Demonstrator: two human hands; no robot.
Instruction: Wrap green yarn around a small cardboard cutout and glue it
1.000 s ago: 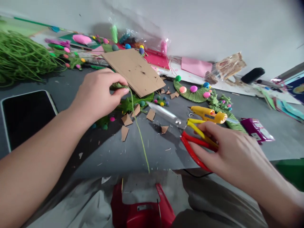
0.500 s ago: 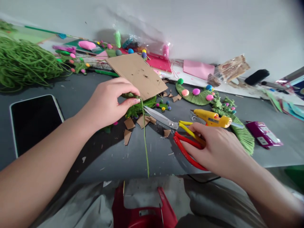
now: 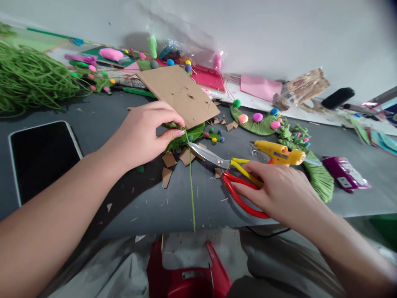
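My left hand (image 3: 145,134) pinches green yarn (image 3: 191,186) between thumb and forefinger. A long strand of it hangs down toward the table's front edge. My right hand (image 3: 276,186) grips scissors (image 3: 211,155) with one yellow and one red handle. Their blades lie nearly together, tips at the yarn just below my left fingertips. Whether the strand is severed there, I cannot tell. Behind my left fingers lies a green piece (image 3: 182,140) with small coloured balls, partly hidden. Small cardboard scraps (image 3: 169,159) lie beneath the blades.
A cardboard sheet (image 3: 180,93) lies behind my left hand. At left are a phone (image 3: 45,159) and a heap of green yarn (image 3: 34,78). To the right sit a yellow glue gun (image 3: 279,152), a yarn-wrapped curved piece (image 3: 257,124) with balls, and a purple packet (image 3: 345,174).
The scissors have moved slightly left, so their tips meet the yarn, and the handles have come a little closer together. My left hand keeps its pinch almost in place.
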